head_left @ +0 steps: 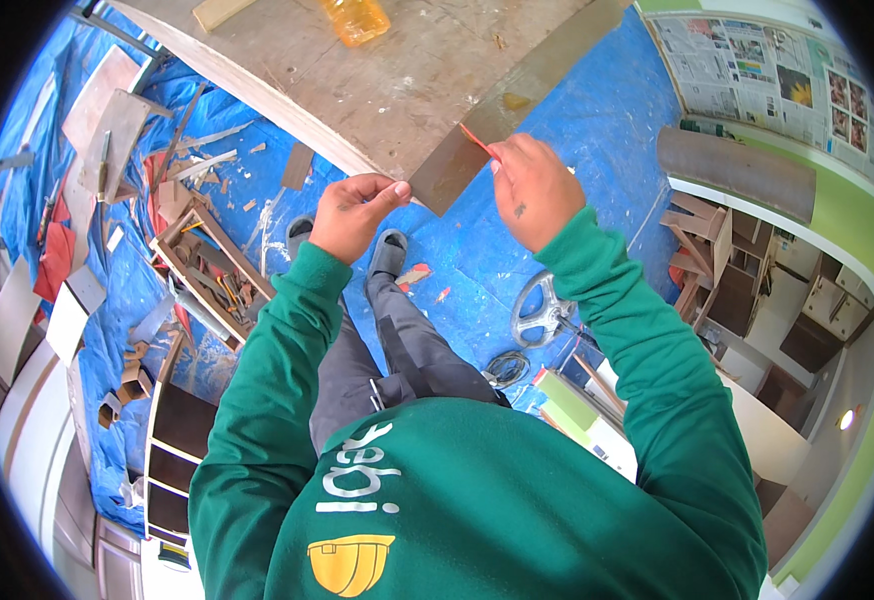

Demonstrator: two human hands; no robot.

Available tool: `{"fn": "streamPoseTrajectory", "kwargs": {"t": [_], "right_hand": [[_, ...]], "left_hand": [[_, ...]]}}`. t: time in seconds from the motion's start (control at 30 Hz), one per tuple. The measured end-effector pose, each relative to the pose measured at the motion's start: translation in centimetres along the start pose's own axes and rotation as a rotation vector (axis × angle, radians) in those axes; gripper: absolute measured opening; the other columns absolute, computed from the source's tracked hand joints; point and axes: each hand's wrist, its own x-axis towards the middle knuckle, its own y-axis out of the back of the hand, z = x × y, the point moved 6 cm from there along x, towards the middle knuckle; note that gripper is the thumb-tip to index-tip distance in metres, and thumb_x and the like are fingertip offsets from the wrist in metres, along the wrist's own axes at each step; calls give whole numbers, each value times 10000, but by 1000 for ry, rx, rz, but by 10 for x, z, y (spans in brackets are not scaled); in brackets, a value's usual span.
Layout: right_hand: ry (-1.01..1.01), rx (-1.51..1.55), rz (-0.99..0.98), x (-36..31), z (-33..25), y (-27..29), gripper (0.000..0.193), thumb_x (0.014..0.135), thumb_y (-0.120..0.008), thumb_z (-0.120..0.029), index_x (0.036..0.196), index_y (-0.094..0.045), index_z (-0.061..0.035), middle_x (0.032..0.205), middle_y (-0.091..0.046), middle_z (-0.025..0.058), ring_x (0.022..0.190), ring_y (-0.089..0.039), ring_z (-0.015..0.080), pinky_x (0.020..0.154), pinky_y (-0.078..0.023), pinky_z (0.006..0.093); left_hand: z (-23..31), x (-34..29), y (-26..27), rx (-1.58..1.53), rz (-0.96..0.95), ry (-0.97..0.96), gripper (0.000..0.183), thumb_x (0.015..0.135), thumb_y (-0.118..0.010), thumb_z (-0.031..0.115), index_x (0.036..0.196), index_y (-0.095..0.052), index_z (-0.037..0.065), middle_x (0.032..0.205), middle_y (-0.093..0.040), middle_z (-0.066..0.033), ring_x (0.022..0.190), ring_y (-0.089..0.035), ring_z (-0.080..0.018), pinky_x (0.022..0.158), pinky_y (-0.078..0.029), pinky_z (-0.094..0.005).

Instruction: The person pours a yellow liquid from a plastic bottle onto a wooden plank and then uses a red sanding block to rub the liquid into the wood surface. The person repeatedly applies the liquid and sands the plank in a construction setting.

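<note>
A brown, flat laminate-like strip (pixel 444 178) runs along the right edge of a worn wooden board tabletop (pixel 357 95), its near end jutting past the corner. Thumb and fingers of my left hand (pixel 357 215) are closed in a pinch at the strip's near left corner. My right hand (pixel 535 195) is closed around a thin red stick-like tool (pixel 479 142), whose tip points up and left over the strip. Its exact kind I cannot make out. A yellowish blob (pixel 515 101) sits on the strip farther up.
A clear container of amber liquid (pixel 357 22) and a wooden piece (pixel 219 12) lie on the tabletop. Blue tarp (pixel 607 150) covers the floor. Scraps and a wooden tool box (pixel 212 265) are at left. A grey handwheel (pixel 542 310) and coiled cable (pixel 507 368) lie below my right hand.
</note>
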Motion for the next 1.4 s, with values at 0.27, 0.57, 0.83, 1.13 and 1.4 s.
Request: {"fn": "streamPoseTrajectory", "kwargs": {"t": [0.27, 0.57, 0.83, 1.13, 1.4], "right_hand": [[8, 34, -68, -7, -19, -4, 181, 970, -607, -85, 1111, -676, 5, 1022, -642, 173, 971, -632, 389, 853, -528, 477], [-13, 134, -35, -16, -20, 11, 268, 956, -623, -92, 1195, -644, 27, 1112, -636, 185, 1013, -611, 390, 893, -521, 467], [87, -88, -14, -48, -46, -25, 452, 844, -685, -68, 1284, -633, 24, 1137, -612, 149, 997, -596, 357, 877, -526, 440], [11, 20, 93, -13, -6, 20, 257, 924, -648, -65, 1176, -689, -36, 1041, -643, 143, 906, -599, 371, 811, -504, 467], [-1, -56, 153, 12, 29, 13, 220, 951, -645, -76, 1160, -710, -53, 1018, -667, 117, 893, -602, 364, 802, -511, 468]], "left_hand": [[1, 0, 0, 26, 6, 14, 237, 1020, -732, 230, 1019, -779, -3, 924, -767, -25, 862, -668, -91, 790, -522, -261], [-2, 1, 1, 19, 3, -1, 231, 1026, -724, 225, 1030, -779, 0, 924, -766, -21, 864, -666, -90, 791, -522, -260], [1, 0, -2, 19, 10, 19, 239, 1023, -725, 232, 1030, -778, -1, 917, -763, -17, 852, -659, -87, 785, -520, -262], [-2, 1, 0, 10, 46, -1, 318, 981, -769, 312, 991, -798, -5, 845, -741, 0, 803, -616, -73, 744, -496, -268], [0, 0, -1, 20, 39, 14, 303, 985, -769, 294, 990, -792, -8, 850, -742, -6, 808, -616, -70, 740, -494, -261]]}}
